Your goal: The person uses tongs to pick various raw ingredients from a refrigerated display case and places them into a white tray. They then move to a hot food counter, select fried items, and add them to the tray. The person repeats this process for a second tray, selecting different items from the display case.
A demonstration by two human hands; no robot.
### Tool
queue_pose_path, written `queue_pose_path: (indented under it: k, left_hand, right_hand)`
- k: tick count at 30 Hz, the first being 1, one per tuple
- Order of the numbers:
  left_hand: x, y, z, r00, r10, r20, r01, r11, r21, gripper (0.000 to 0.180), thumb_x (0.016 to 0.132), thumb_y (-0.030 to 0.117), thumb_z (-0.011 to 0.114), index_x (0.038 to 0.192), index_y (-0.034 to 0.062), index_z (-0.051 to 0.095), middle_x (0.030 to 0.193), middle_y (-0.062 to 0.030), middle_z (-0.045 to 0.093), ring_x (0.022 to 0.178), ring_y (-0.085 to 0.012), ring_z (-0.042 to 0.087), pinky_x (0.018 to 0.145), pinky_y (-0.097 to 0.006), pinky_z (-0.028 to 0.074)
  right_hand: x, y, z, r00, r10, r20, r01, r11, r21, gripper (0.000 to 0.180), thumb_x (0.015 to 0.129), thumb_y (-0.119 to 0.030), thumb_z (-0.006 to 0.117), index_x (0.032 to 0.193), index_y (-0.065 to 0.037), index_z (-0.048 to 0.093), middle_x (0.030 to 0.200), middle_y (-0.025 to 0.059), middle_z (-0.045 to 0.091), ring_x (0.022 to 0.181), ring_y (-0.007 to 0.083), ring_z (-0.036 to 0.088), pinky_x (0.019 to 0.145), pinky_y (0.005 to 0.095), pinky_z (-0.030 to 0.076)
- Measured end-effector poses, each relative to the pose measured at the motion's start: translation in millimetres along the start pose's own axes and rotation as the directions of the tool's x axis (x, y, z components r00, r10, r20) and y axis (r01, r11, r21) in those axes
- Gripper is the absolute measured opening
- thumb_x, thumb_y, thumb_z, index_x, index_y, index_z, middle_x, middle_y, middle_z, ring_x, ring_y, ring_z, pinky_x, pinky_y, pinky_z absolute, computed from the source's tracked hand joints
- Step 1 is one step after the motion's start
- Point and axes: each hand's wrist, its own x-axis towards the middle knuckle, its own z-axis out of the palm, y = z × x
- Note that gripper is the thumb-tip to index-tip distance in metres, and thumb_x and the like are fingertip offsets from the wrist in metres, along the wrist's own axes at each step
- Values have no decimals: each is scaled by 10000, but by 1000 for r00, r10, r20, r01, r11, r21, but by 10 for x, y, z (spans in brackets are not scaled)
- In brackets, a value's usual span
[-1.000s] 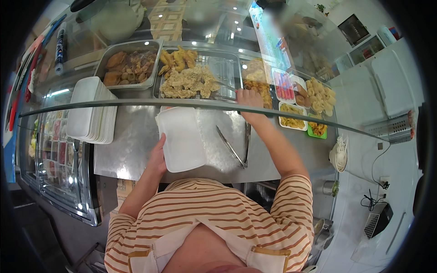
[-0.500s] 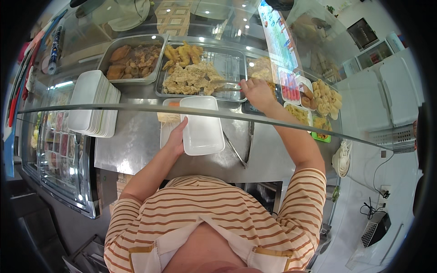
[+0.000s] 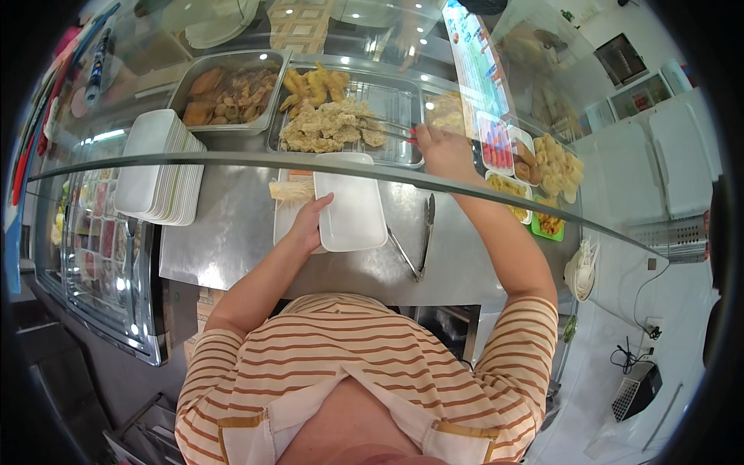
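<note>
Holding: our left hand gripped the white foam box by its near left edge, thumb on top.
Tongs: our right hand was closed around metal tongs, tips over the fried pieces.
Tray: the steel tray of fried food sat just beyond the box.
Beside: spare tongs lay right of the box; stacked white boxes stood to our left.
</note>
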Motion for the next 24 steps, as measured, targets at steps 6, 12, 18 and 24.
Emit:
queue_pose_path:
  k: [6, 12, 18, 24]
  left_hand:
    - [-198, 2, 91, 991, 135, -7, -135, 988, 69, 570, 688, -120, 431, 1240, 19, 401, 1137, -160, 525, 1024, -324, 566, 900, -440, 489]
    - [-553, 32, -149, 987, 163, -11, -161, 982, 104, 612, 633, -126, 441, 1231, 1, 400, 1123, -162, 528, 1026, -321, 564, 913, -440, 478]
    - [-669, 39, -121, 979, 178, -100, -167, 980, 111, 590, 646, -118, 449, 1223, -1, 402, 1110, -161, 531, 1024, -317, 561, 909, -432, 481]
    - [-547, 5, -167, 988, 150, -38, -147, 986, 77, 587, 653, -108, 457, 1227, 0, 399, 1123, -167, 532, 1026, -322, 560, 909, -433, 481]
  right_hand:
    - [-299, -425, -170, 885, -11, 465, -86, 979, 187, 267, 739, -119, 629, 959, -8, 525, 902, 162, 583, 834, 342, 571, 729, 431, 458]
    - [-460, -279, 0, 959, 191, 211, -218, 970, 110, 310, 718, -122, 625, 986, -1, 527, 834, 128, 571, 754, 300, 571, 638, 414, 456]
    - [-506, -126, 736, 987, 153, -46, -159, 913, -375, 141, 815, -162, 536, 879, -36, 543, 706, 52, 530, 647, 211, 536, 520, 366, 407]
    - [-324, -256, 1056, 983, 179, -33, -176, 891, -419, 169, 838, -210, 529, 782, -50, 541, 670, 52, 514, 620, 207, 517, 474, 352, 391]
